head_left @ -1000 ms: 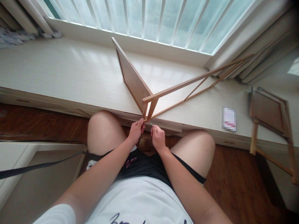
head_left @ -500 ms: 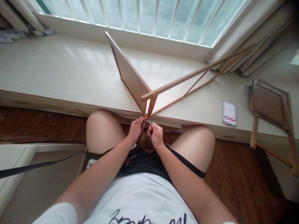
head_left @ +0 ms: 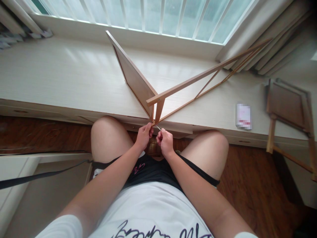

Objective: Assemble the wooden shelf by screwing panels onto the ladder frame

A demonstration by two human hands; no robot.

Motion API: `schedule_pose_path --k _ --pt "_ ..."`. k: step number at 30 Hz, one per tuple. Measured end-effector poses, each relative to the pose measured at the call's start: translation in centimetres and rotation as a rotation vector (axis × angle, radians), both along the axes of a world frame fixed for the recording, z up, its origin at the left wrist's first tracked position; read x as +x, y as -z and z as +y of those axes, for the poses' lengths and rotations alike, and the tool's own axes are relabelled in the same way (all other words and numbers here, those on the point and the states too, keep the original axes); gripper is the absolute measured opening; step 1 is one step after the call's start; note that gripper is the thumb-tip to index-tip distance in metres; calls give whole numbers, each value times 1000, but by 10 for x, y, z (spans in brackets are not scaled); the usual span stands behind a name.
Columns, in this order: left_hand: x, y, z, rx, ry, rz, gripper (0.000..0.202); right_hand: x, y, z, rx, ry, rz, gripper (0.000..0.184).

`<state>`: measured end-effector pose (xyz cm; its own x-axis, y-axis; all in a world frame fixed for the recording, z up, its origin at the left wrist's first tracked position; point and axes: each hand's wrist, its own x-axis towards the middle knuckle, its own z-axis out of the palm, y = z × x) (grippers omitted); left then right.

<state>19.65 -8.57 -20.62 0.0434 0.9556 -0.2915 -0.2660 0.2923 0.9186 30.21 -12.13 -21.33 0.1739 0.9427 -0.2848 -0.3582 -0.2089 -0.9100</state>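
Note:
A light wooden folding frame [head_left: 190, 79], like a folding chair, stands spread on the white ledge, with a flat panel [head_left: 135, 73] tilted up on its left and long legs reaching to the right. My left hand [head_left: 144, 135] is closed on the frame's near end, at the joint by the ledge's front edge. In my closed right hand [head_left: 165, 141] is a thin metal tool [head_left: 158, 127], perhaps a hex key or a slim screwdriver. Its tip points at that joint. My fingers hide the tool's other end, and the contact at the tip is too small to make out.
A second wooden folding piece [head_left: 286, 104] stands at the right. Between it and the frame lies a small blurred white-and-pink pack [head_left: 243, 116] on the ledge [head_left: 61, 72]. Curtains flank the barred window [head_left: 151, 16]. A black strap [head_left: 47, 175] hangs at the lower left.
The camera view has shifted slightly. Both hands keep the same hold at the joint, and the frame stands as before.

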Motion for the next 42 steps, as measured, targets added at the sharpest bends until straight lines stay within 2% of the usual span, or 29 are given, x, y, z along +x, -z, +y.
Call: schedule_pose_path --k 5,11,36,42 --pt "0 0 1 21 17 -82 35 0 -1 -1 0 -5 16 43" --pt "-1 -1 3 37 20 -89 32 0 -1 -1 4 -1 -14 44" --pt "-1 -1 3 1 59 -112 32 1 -7 -2 12 1 -19 43" --pt "-3 -2 4 -2 75 -86 34 5 -8 -1 3 -42 -50 45"
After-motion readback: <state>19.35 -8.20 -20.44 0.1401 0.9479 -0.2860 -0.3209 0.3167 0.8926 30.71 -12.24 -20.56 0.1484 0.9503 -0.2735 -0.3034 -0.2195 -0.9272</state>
